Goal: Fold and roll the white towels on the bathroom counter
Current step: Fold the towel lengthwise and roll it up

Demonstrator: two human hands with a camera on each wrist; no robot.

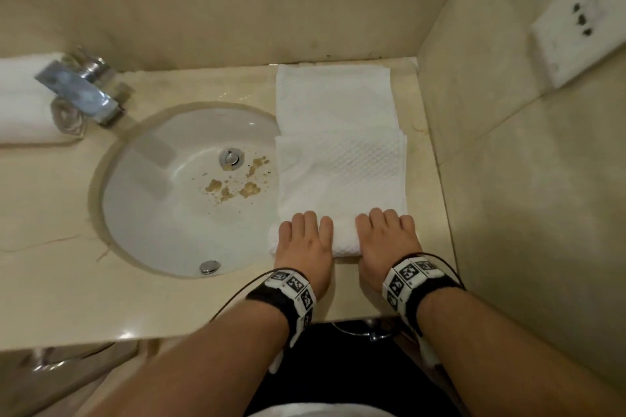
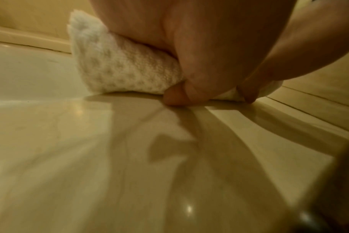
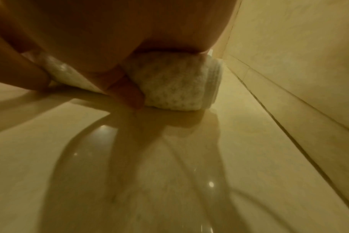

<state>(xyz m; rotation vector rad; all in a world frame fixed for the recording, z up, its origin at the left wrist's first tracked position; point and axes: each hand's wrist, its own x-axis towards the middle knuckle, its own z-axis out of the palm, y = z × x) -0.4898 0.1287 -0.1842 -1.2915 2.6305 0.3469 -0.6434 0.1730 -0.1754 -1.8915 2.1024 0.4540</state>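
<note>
A white waffle-weave towel (image 1: pixel 338 145) lies folded in a long strip on the beige counter (image 1: pixel 67 298), right of the sink. Its near end is wound into a short roll (image 1: pixel 343 240). My left hand (image 1: pixel 305 240) holds the roll's left part and my right hand (image 1: pixel 386 237) its right part, fingers laid over the top. In the left wrist view the left hand (image 2: pixel 189 47) covers the roll (image 2: pixel 125 69), thumb tucked at its base on the counter. In the right wrist view the right hand (image 3: pixel 110 39) grips the roll (image 3: pixel 177 88) the same way.
The round sink (image 1: pixel 135 213) with brown specks borders the towel's left edge. A chrome faucet (image 1: pixel 81 88) and another rolled white towel (image 1: pixel 23 101) sit at the far left. A beige wall (image 1: pixel 508 145) with a white outlet (image 1: pixel 579 34) stands close on the right.
</note>
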